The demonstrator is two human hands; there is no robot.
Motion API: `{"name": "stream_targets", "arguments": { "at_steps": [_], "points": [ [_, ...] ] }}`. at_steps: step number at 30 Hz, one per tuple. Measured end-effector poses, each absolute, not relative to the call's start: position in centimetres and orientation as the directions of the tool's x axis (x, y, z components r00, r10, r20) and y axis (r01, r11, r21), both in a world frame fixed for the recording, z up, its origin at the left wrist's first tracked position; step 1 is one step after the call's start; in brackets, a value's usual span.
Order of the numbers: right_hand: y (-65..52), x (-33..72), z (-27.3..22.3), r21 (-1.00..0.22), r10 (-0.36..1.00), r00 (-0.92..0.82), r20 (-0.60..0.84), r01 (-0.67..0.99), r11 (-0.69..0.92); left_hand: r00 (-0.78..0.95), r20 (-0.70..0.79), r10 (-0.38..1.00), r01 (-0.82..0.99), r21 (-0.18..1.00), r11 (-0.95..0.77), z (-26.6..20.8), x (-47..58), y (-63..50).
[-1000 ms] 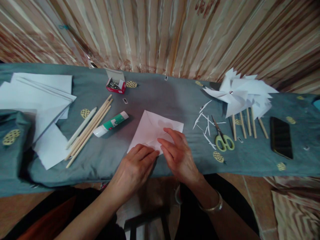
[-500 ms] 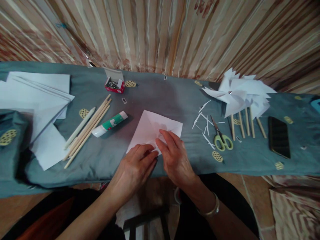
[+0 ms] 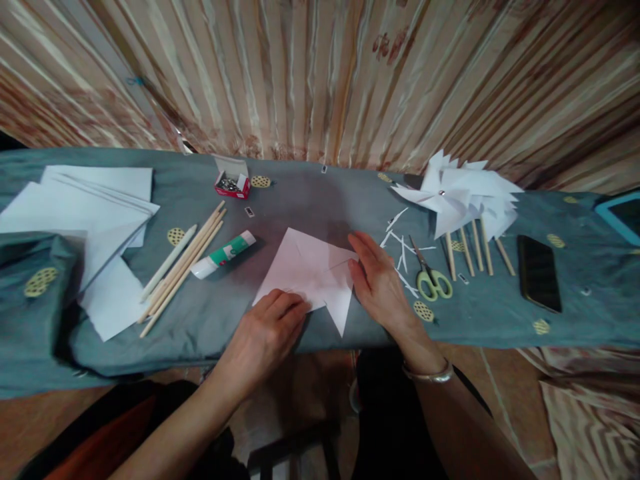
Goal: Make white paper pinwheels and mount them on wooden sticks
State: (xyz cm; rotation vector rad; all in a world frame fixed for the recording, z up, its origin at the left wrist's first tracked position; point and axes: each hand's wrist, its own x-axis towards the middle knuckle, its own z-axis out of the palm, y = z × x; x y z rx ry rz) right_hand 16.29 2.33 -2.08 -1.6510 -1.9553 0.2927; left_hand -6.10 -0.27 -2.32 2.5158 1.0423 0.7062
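Note:
A white paper square with slits cut in from its corners (image 3: 300, 263) lies on the cloth in front of me. One pointed flap hangs out toward the table's front edge. My left hand (image 3: 273, 327) presses the paper's near left edge, with its fingers close together and bent over it. At the right corner, my right hand (image 3: 377, 283) touches or nearly touches the paper with fingers extended and thumb apart. To the left of the paper lies a green and white glue stick (image 3: 225, 255). Green-handled scissors (image 3: 433, 281) rest to the right, beside thin paper strips (image 3: 403, 250).
Wooden sticks (image 3: 185, 263) and a white pencil-like stick (image 3: 169, 262) lie left, near white paper sheets (image 3: 107, 183). A small red box of metal pins (image 3: 233, 185) stands behind. Several paper pinwheels (image 3: 457, 193) and a black phone (image 3: 539, 273) lie right. A curtain (image 3: 300, 80) hangs behind.
My right hand has moved from the paper's middle to its right corner. A pointed flap now sticks out on the near side. My left hand stays at the near left edge.

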Motion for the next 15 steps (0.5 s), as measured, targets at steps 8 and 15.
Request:
{"name": "stream_targets", "arguments": {
  "at_steps": [8,15],
  "points": [
    [0.3,16.6,-1.5,-0.523,0.950,-0.145,0.277,0.806,0.276,0.626,0.309,0.716,0.637,0.327,-0.698,-1.4,-9.3,1.4],
    [-1.7,16.3,-0.8,-0.549,0.943,-0.180,0.279,0.776,0.310,0.588,0.397,0.705,0.662,0.266,-0.701,-0.8,-8.6,1.1]
  ]
}}
